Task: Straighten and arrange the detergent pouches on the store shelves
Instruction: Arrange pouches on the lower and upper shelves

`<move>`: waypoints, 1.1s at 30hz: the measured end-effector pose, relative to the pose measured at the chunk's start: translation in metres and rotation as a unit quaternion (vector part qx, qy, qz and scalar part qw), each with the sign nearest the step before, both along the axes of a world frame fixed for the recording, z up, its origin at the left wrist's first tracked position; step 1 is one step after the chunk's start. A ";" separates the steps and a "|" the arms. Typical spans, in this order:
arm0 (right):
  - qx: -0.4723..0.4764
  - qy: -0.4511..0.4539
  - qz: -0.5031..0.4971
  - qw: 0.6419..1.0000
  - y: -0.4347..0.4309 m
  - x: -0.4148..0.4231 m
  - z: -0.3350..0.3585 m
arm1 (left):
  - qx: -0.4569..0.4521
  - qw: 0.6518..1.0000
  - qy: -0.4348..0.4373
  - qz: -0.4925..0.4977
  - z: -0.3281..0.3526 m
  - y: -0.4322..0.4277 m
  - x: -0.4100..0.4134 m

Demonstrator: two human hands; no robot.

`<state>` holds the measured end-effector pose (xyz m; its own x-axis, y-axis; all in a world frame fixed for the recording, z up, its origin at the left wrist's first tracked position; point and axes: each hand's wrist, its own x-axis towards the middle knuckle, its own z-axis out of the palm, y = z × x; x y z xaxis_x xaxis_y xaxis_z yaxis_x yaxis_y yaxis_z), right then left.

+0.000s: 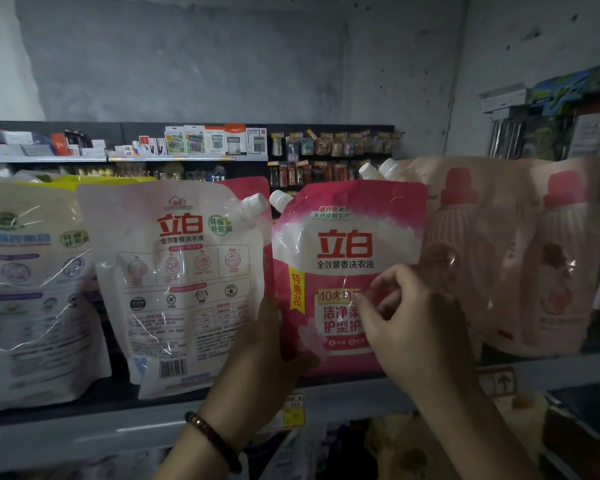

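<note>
The pink pouch (347, 237) stands upright on the shelf (118, 434), face forward, between the white pouch (181, 271) and the pale pouches (465, 254) at the right. The left hand (257, 344) grips its lower left edge, the fingers curled round behind it and out of sight. The right hand (406, 327) lies against its front with fingers bent; whether the tips nip the film or only rest there I cannot tell.

By my reckoning the job is partway through. The pale pouches already stand in a fair row and the pink one is nearly set, but the white pouch leans and shows its back (barcode outward), and the far-left pouch (21, 289) tilts too.

The hands cover the pink pouch's lower right part. Another pink pouch peeps from behind the white one, mostly hidden. The right edge is blurred, and the shelf below is too dark to read.
</note>
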<state>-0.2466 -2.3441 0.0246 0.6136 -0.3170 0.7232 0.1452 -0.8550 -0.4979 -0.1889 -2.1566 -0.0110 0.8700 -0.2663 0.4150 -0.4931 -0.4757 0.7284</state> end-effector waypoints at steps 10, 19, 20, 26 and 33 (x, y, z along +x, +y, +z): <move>0.077 0.030 0.146 0.986 0.037 0.003 -0.001 | 0.041 0.996 -0.063 0.056 0.015 0.030 -0.005; 0.123 0.062 0.263 0.955 0.082 0.006 -0.003 | -0.034 0.964 -0.191 0.180 0.026 0.077 -0.025; 0.124 0.062 0.266 0.954 0.086 0.008 -0.004 | -0.038 0.956 -0.205 0.205 0.027 0.083 -0.027; 0.118 0.071 0.286 0.948 0.110 0.013 -0.009 | -0.075 0.925 -0.224 0.298 0.011 0.110 -0.018; 0.081 0.089 0.280 0.952 0.131 0.014 -0.011 | -0.133 0.940 -0.137 0.284 -0.002 0.130 -0.010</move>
<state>-0.2322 -2.2132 0.0137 0.8273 -0.0022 0.5617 0.4575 -0.5774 -0.6762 -0.1986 -2.0262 -0.0129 0.6907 0.3537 0.6308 -0.4011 -0.5384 0.7411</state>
